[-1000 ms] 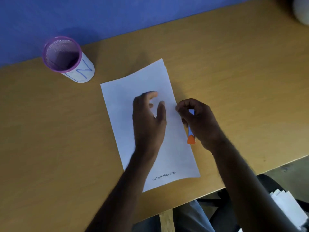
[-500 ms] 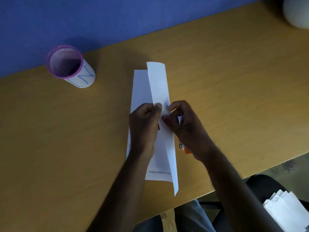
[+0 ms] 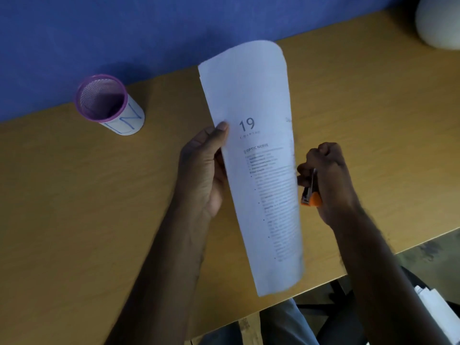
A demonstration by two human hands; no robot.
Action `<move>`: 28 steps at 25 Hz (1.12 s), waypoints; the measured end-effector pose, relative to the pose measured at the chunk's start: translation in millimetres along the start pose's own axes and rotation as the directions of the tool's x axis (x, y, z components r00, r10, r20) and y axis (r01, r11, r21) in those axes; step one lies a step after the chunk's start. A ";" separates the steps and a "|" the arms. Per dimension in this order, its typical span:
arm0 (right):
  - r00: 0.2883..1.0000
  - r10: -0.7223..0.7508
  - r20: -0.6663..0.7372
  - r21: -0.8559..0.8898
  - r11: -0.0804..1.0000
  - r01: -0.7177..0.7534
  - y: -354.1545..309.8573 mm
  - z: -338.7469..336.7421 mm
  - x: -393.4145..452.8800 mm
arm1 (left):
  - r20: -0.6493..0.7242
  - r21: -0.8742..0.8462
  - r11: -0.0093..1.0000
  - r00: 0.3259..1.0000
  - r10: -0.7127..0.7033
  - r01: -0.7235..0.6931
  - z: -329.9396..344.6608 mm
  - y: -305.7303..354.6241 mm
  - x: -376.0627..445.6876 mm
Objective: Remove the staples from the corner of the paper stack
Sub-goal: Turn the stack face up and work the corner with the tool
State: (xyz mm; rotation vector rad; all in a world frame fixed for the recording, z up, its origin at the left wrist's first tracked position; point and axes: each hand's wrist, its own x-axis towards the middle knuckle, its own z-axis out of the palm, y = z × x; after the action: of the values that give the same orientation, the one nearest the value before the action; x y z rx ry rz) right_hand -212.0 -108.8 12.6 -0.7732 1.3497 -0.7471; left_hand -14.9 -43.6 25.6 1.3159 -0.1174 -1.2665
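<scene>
**Paper stack lifted, printed side up**

Left hand [image 3: 202, 170] grip clamped on paper stack [image 3: 256, 158] at frame centre, raised above tabletop [image 3: 74, 207]. Right hand [image 3: 326, 175] grip closed around orange staple remover [image 3: 310, 192]. Purple-rimmed cup [image 3: 109, 108] upper left.

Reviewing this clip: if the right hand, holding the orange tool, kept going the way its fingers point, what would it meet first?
The right hand, closed on the orange tool, has its fingers pointing left; it would likely meet the right edge of the paper stack held up by the left hand. Depth is uncertain.

Left hand [image 3: 202, 170] lifting paper stack [image 3: 258, 158], right hand [image 3: 326, 175] gripping staple remover [image 3: 310, 192]
</scene>
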 end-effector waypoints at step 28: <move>0.907 -0.221 0.359 -0.554 0.732 0.397 68.7 53.4 -14.9 | -0.178 0.224 0.974 0.983 0.036 0.005 -46.2 -67.4 17.9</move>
State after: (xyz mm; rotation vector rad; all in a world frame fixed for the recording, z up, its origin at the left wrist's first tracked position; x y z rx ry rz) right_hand -158.4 -55.7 -33.2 -1.6096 1.2234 -0.4147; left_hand -17.4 -10.2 -51.0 1.6157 -0.1450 -1.1380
